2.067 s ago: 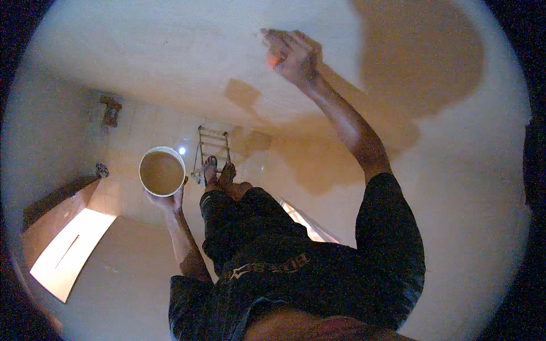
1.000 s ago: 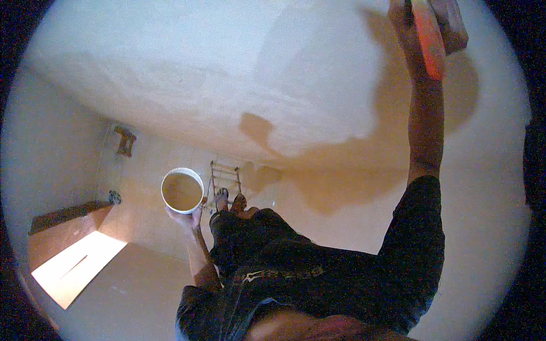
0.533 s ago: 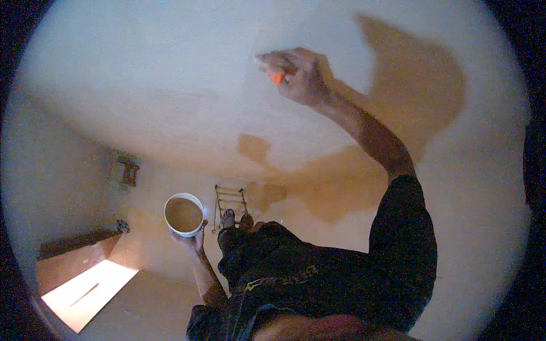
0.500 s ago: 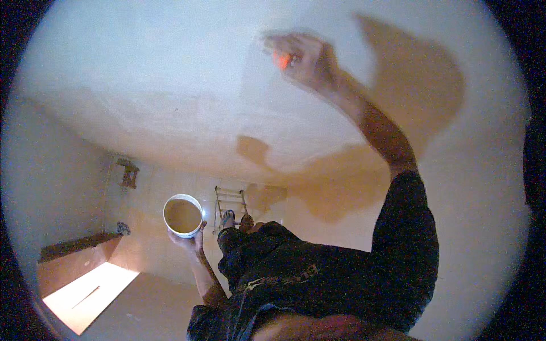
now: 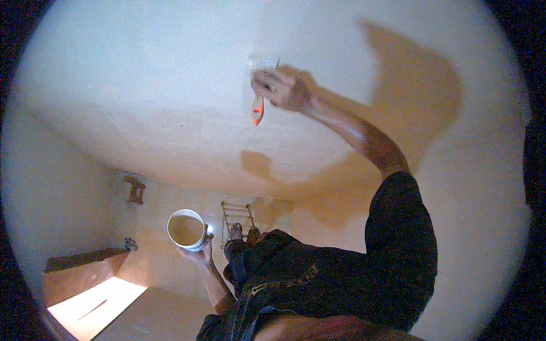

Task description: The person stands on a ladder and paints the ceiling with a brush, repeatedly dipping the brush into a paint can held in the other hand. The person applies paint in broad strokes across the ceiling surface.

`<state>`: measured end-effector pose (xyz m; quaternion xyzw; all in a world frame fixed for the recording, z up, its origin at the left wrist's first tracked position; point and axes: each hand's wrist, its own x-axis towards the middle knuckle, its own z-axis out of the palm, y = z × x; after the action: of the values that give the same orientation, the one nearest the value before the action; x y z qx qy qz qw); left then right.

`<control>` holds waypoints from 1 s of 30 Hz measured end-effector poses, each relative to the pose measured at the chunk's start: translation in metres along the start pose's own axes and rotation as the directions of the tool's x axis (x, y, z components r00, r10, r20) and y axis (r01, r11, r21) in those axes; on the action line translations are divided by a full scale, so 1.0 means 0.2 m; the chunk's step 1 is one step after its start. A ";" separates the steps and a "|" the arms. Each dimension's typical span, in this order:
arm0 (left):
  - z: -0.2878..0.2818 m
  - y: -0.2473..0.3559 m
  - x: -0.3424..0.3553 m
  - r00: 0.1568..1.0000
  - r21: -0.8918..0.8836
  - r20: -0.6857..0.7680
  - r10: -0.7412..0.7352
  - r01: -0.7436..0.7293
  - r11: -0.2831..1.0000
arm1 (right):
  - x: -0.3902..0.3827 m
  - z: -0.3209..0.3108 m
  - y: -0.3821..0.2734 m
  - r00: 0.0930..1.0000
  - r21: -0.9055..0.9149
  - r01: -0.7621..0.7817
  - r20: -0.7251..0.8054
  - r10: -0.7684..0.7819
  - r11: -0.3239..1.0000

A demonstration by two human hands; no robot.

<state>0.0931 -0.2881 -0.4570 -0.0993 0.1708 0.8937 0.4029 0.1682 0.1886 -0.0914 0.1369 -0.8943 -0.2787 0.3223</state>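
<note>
Against the pale wall [image 5: 170, 74], my right hand [image 5: 287, 90] grips a wide paintbrush [image 5: 258, 111] with an orange-tipped handle pointing down. Its light bristles are at the wall surface, above my fingers. Lower down on the left, my left hand [image 5: 198, 253] holds a white round bucket [image 5: 196, 246] from below and the side. Inside the bucket is a beige-looking liquid [image 5: 186, 229]; how deep it is I cannot tell. My right arm throws a large brown shadow onto the wall.
Far below, my feet [image 5: 236, 230] stand on or by a ladder [image 5: 238, 211] with several rungs. A small brown stool-like object [image 5: 135, 190] is on the tiled floor [image 5: 165, 199]. At the lower left are a brown ledge [image 5: 85, 278] and a brightly lit panel [image 5: 99, 307].
My right hand has come down and slightly left; the brush handle, mostly hidden before, now hangs below the fingers. The bucket and the floor appear slightly lower and further right.
</note>
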 end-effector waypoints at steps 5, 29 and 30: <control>-0.06 0.06 0.00 0.991 0.031 -0.114 0.076 -0.073 0.997 | 0.09 -0.10 0.16 0.902 0.128 -0.432 0.079 0.425 0.893; 0.11 0.13 -0.14 0.993 -0.071 0.003 0.115 -0.114 0.991 | 0.69 -0.91 0.96 0.761 0.218 -0.593 -0.160 0.628 0.775; 0.12 0.12 -0.16 0.990 -0.076 -0.067 0.127 -0.132 0.988 | 0.76 -0.96 1.06 0.841 0.047 -0.397 -0.382 0.383 0.917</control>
<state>0.0941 -0.3154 -0.4186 -0.1316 0.1533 0.9206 0.3342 0.1650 0.2166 0.2317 -0.0016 -0.8178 -0.1904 0.5431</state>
